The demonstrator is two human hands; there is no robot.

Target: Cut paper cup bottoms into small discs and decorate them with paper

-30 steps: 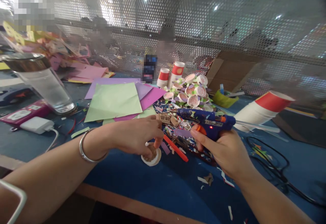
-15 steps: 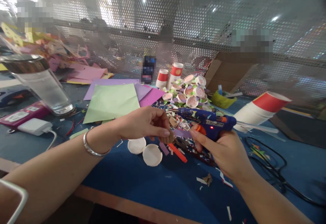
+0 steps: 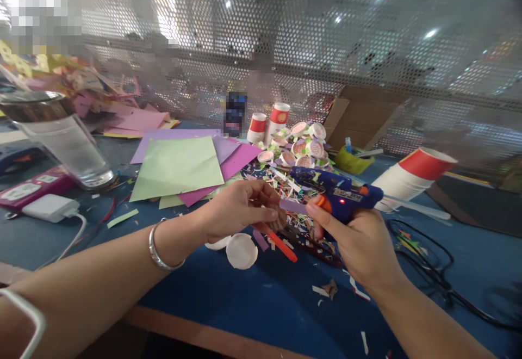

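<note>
My right hand (image 3: 359,242) grips a blue glue gun (image 3: 338,191) with an orange trigger and a lit red light, its nozzle pointing left. My left hand (image 3: 238,209) is pinched on a small brown paper piece (image 3: 280,218), held just off the nozzle next to a purple paper strip (image 3: 292,206). Below my left hand, two white round paper discs (image 3: 241,251) lie on the blue table (image 3: 253,299). A red paper strip (image 3: 282,246) lies beside them.
A pile of paper scraps and decorated cup bottoms (image 3: 304,149) sits behind the hands. Coloured paper sheets (image 3: 179,166), a glass (image 3: 67,141), a white charger (image 3: 51,207), red paper cups (image 3: 420,174), a cardboard box (image 3: 367,117) and black cables (image 3: 428,255) surround them. A perforated metal screen (image 3: 285,49) backs the table.
My left hand lifted off the white disc on the table and rose with a small brown piece to the glue gun's nozzle. A second white disc became visible. The glue gun barely moved.
</note>
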